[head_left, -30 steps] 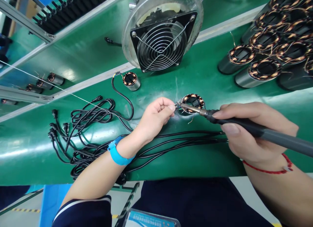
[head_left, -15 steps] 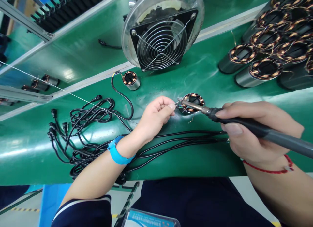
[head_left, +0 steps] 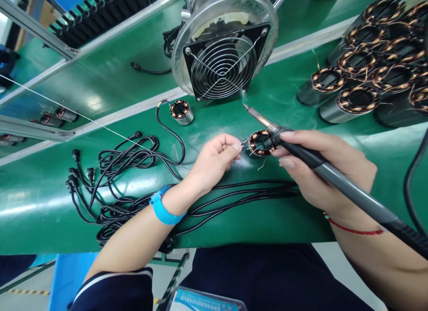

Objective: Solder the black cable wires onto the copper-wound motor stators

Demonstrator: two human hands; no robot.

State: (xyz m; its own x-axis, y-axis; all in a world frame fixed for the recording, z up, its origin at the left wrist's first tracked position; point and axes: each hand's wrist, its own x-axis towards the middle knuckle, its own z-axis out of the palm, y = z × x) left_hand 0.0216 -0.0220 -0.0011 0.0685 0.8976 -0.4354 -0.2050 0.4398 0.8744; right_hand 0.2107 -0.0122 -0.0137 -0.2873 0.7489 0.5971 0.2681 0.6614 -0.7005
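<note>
1 badge (head_left: 207, 300) lies against the person's dark blue clothes (head_left: 267, 275), closest of all. Next comes the near edge of the green worktop (head_left: 261, 226). 2 bare arms reach over it: there is a blue band (head_left: 165, 209) on the left wrist and a thin red string (head_left: 356, 231) on the right. Long black cords (head_left: 217, 206) run past the left wrist, and more loops of cord (head_left: 129, 157), with plugs at the ends, sit to the left.

The right hand (head_left: 321, 163) has its fingers wrapped around a soldering iron (head_left: 337, 177). The iron's metal tip (head_left: 252, 113) points up and away in the air, apart from the work, with a little smoke by it. The left hand (head_left: 217, 157) has its fingers pinched on some thin wires (head_left: 245, 146); they are tiny, so I can't tell how many. These wires go to the left side of a copper ring (head_left: 262, 143), which stands on the worktop between the 2 hands.

Farther back, 1 small copper-topped can (head_left: 181, 112) stands with a black cord joined to it. A big fan (head_left: 222, 74) faces the work from behind. Off to the right stands a bunch of copper-topped cans (head_left: 359, 101). Past a pale metal strip (head_left: 310, 39), far to the left, is a row of black tubes (head_left: 103, 18).
</note>
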